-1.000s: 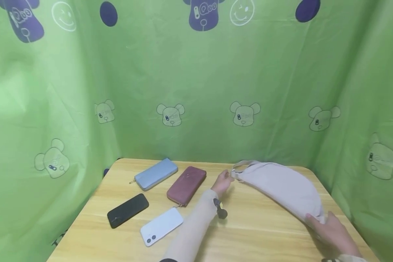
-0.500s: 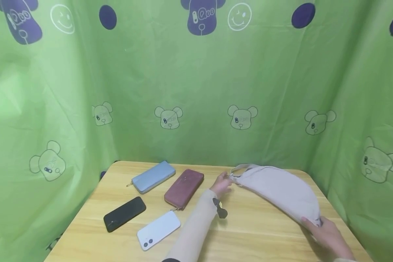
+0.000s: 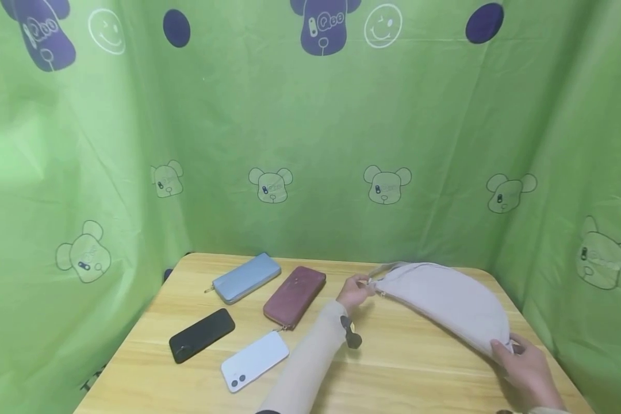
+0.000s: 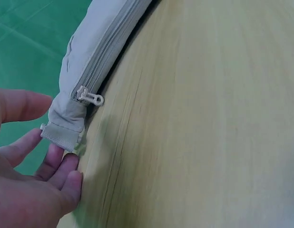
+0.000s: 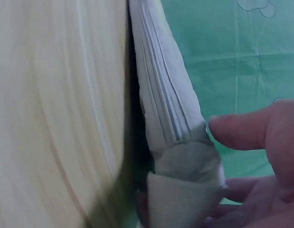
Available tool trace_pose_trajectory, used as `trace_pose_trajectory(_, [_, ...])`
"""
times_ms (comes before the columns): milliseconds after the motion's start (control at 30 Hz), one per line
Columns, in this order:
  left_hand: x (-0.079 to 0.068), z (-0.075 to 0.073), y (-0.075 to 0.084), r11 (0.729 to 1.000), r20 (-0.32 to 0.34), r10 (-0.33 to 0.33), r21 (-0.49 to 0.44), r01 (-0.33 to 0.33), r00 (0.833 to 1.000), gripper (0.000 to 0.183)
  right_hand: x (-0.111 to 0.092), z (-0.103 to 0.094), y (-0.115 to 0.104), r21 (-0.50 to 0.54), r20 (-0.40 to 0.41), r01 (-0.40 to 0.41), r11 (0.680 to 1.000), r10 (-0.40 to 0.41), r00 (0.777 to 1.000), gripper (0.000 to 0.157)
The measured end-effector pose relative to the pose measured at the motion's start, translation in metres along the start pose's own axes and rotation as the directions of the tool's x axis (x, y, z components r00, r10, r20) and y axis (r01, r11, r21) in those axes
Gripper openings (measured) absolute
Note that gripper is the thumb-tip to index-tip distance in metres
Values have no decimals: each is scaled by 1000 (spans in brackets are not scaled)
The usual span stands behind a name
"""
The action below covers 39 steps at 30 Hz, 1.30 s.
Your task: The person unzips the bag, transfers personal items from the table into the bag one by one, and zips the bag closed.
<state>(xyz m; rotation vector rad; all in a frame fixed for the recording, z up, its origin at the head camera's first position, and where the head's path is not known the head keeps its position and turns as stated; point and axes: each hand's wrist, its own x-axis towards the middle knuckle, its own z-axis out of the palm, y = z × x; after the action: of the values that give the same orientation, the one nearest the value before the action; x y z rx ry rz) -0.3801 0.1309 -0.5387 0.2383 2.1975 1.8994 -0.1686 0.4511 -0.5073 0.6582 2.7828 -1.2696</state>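
A pale grey crescent-shaped shoulder bag (image 3: pixel 445 302) lies at the right of the wooden table, its zipped edge facing the person. At its left end, my left hand (image 3: pixel 354 291) holds the strap tab (image 4: pixel 63 135), fingers curled beneath it and thumb by the bag's edge. The zipper pull (image 4: pixel 91 97) hangs near that end. My right hand (image 3: pixel 525 365) grips the opposite end, thumb on the near side. In the right wrist view its fingers pass behind the webbing strap (image 5: pixel 182 199), mostly hidden. The zip (image 5: pixel 163 90) looks closed.
Left of the left arm lie a blue wallet (image 3: pixel 246 278), a maroon wallet (image 3: pixel 295 296), a black phone (image 3: pixel 202 335) and a white phone (image 3: pixel 255 360). A green patterned curtain (image 3: pixel 310 115) encloses the table (image 3: pixel 393 374) at the back and sides.
Both hands stay at the bag's ends. The left fingers have drawn closer together on the left end, and the right hand has shifted slightly. Wallets and phones stay put; the head view sways a little.
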Motion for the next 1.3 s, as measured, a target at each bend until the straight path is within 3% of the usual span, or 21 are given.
trace_pose_trajectory(133, [-4, -1, 1, 1000, -5, 11, -5, -11, 1000, 52, 3, 2, 6, 131, -59, -47, 990, 55, 997, 81])
trace_pose_trajectory(300, [-7, -4, 3, 1000, 15, 20, 4, -20, 1000, 52, 5, 0, 12, 157, -78, -79, 984, 92, 993, 83])
trace_pose_trajectory(467, [-11, -9, 0, 992, 17, 77, 104, -78, 997, 57, 9, -2, 15, 204, -73, -82, 976, 99, 992, 85])
trace_pose_trajectory(667, [-19, -14, 2, 920, 43, 219, 325, -221, 975, 62, 11, -3, 17, 233, -36, -105, 967, 117, 993, 88])
trace_pose_trajectory(833, [-30, -21, 6, 877, 48, 200, 436, -201, 979, 53, 12, -4, 15, 243, -40, -101, 965, 114, 993, 84])
trace_pose_trajectory(967, [-37, -27, 7, 828, 49, 223, 518, -216, 974, 46, 14, -4, 10, 214, -59, -64, 975, 78, 995, 80])
trace_pose_trajectory(1067, [-41, -31, 5, 766, 75, 262, 590, -254, 962, 44, 15, -4, 8, 204, -59, -45, 978, 58, 997, 83])
trace_pose_trajectory(1300, [-47, -37, 1, 557, 187, 318, 757, -343, 930, 23, 19, -3, 3, 262, -38, -46, 964, 58, 998, 72])
